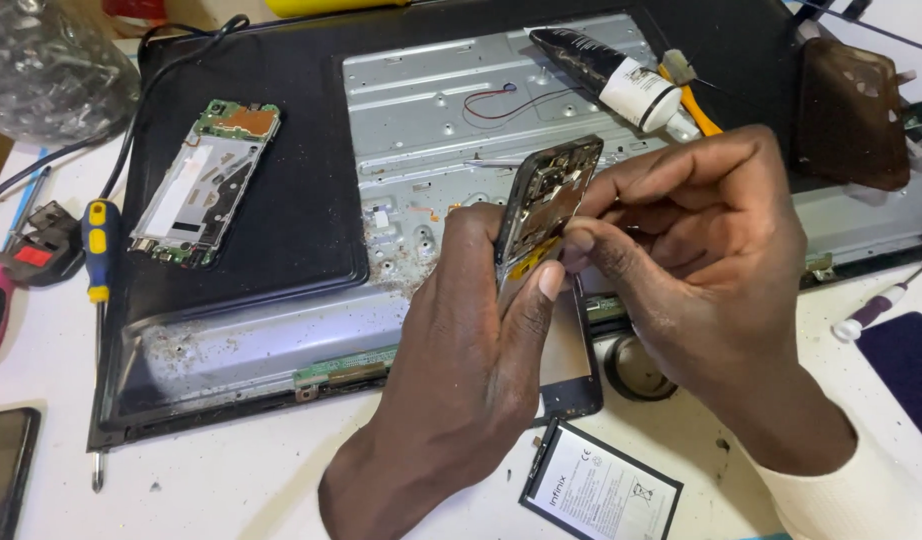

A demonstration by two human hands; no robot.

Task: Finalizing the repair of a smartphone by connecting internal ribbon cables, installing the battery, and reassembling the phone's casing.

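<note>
My left hand [461, 370] grips a dark phone frame [547, 195] from below and holds it tilted upright over the middle of the work surface. My right hand [701, 260] pinches at the frame's lower edge, where a bit of yellow tape shows [534, 262]. A second stripped phone body with a green circuit board [206, 180] lies to the left on a black panel. A white and black phone battery [601, 490] lies on the table below my hands.
A large opened flat-screen back panel [281, 330] with a grey metal plate [431, 110] fills the table. A glue tube [611, 75], a yellow-blue screwdriver [99, 250], a brown phone case [849, 115], a round black ring [636, 370] and a dark phone [3, 470] lie around.
</note>
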